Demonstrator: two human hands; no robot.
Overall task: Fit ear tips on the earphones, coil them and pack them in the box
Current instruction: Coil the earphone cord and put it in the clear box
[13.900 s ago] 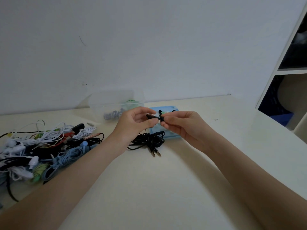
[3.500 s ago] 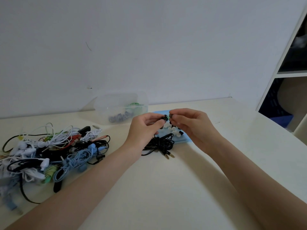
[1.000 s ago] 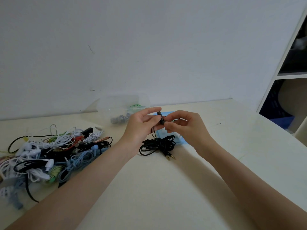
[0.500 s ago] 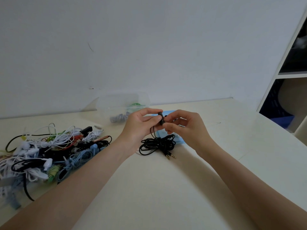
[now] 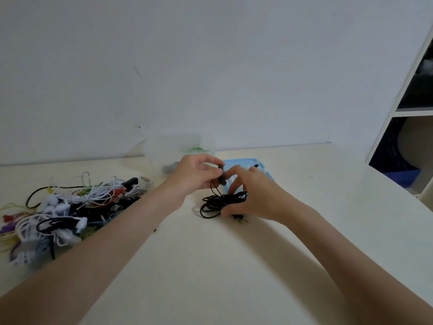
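Earphones (image 5: 220, 177) pinched in left hand (image 5: 194, 175); right hand (image 5: 249, 195) spread over their cable (image 5: 220, 202).

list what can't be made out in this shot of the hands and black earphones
Head view only:
- Earbuds: tips fitted or not, too small and blurred in the left hand.
- Blue tray: contents hidden by the right hand.
- Clear box: contents hazy, partly behind the left hand.

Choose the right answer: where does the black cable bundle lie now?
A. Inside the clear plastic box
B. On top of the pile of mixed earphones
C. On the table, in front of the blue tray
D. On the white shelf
C: the black cable bundle rests on the table, just in front of the blue tray, beside the right hand.
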